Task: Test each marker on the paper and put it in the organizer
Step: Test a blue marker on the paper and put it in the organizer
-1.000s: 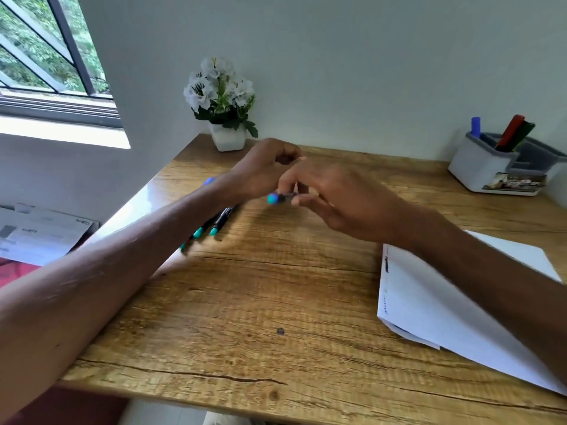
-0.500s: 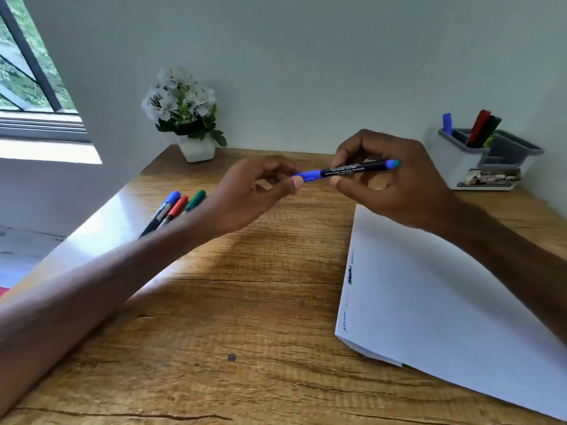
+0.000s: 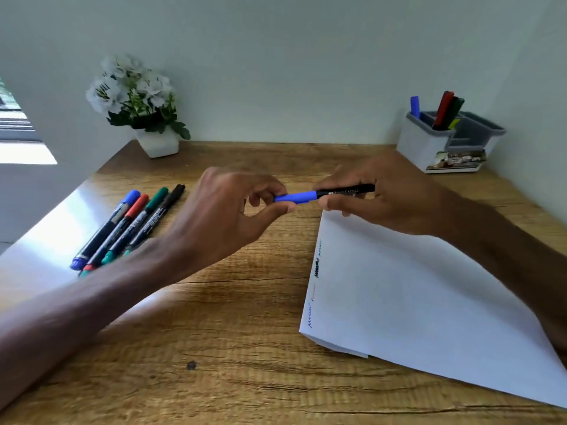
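Blue-capped marker (image 3: 323,194) is held level in the air over mid-desk, just off the paper's far-left corner. The left hand (image 3: 227,210) pinches the blue cap between thumb and fingers, and the right hand (image 3: 383,197) is curled round the black barrel. Can't tell if the cap is loose.

The paper (image 3: 414,302) sits at 4 o'clock from the hands, white and skewed, with scribbles (image 3: 316,268) down its left edge. The right forearm lies over its right side.

The desk (image 3: 214,332) is open wood from 6 to 7 o'clock down to the front edge. Its left edge runs from 8 to 11 o'clock, with glare along it.

Four markers (image 3: 135,222) with blue, red, green and black caps lie side by side, touching, at 9 o'clock near that edge. The left forearm covers their near ends.

The organizer (image 3: 429,145) is at 2 o'clock by the back wall, well apart from the hands, with only bare wood between. Blue, red and dark markers stand in its rear compartments.

A flower pot (image 3: 158,144) stands at 11 o'clock against the wall — clear of both arms
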Motion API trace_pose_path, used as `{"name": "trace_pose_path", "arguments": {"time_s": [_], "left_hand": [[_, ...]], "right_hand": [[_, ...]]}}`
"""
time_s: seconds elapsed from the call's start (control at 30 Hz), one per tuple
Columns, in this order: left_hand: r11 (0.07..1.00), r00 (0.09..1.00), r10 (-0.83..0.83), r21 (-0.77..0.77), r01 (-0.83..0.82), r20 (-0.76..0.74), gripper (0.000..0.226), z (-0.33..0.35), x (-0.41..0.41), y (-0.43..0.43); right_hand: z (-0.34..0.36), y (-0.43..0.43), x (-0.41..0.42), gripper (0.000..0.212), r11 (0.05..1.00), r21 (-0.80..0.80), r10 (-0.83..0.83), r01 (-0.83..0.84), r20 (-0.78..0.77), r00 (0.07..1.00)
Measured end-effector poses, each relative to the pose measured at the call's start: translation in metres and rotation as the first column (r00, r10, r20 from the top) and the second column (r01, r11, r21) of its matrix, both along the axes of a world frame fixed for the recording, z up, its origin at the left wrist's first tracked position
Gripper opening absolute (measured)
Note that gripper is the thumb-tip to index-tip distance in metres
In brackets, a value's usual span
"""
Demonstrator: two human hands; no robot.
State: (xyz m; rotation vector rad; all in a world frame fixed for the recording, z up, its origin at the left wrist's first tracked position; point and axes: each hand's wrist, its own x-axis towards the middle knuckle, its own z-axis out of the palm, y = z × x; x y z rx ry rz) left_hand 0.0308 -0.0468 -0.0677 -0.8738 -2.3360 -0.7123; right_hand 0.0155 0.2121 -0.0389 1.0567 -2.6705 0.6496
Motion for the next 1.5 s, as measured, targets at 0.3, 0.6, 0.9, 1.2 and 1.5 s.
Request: {"name": "trace_pose_path", "arguments": {"time_s": [0.3, 0.6, 0.9, 1.2, 1.5], "left_hand": [[0.999, 0.999, -0.026, -0.028, 0.027, 0.028, 0.038, -0.002, 0.006, 0.005], [0.993, 0.999, -0.044, -0.111, 0.047, 0.027, 0.048, -0.005, 0.008, 0.01], [0.978, 0.998, -0.06, -0.202, 0.054, -0.023, 0.046, -0.008, 0.005, 0.006], [0.974, 0.996, 0.071, -0.217, -0.056, 0.059, 0.034, -0.012, 0.006, 0.005], [0.989, 0.941, -0.123, -0.04, 0.143, 0.316, 0.026, -0.008, 0.01, 0.008]], "right_hand": [[-0.004, -0.008, 0.011, 0.029, 0.969, 0.247, 0.054, -0.027, -0.105, 0.993], [-0.014, -0.015, 0.013, 0.025, 0.998, 0.018, 0.06, -0.057, -0.213, 0.975], [-0.018, -0.015, 0.012, 0.028, 0.999, 0.008, 0.044, -0.043, -0.26, 0.965], [-0.012, -0.008, 0.006, 0.041, 0.982, 0.132, -0.107, 0.135, -0.198, 0.974], [-0.013, 0.019, -0.01, 0.032, 0.835, -0.473, -0.075, 0.279, 0.405, 0.911]]}}
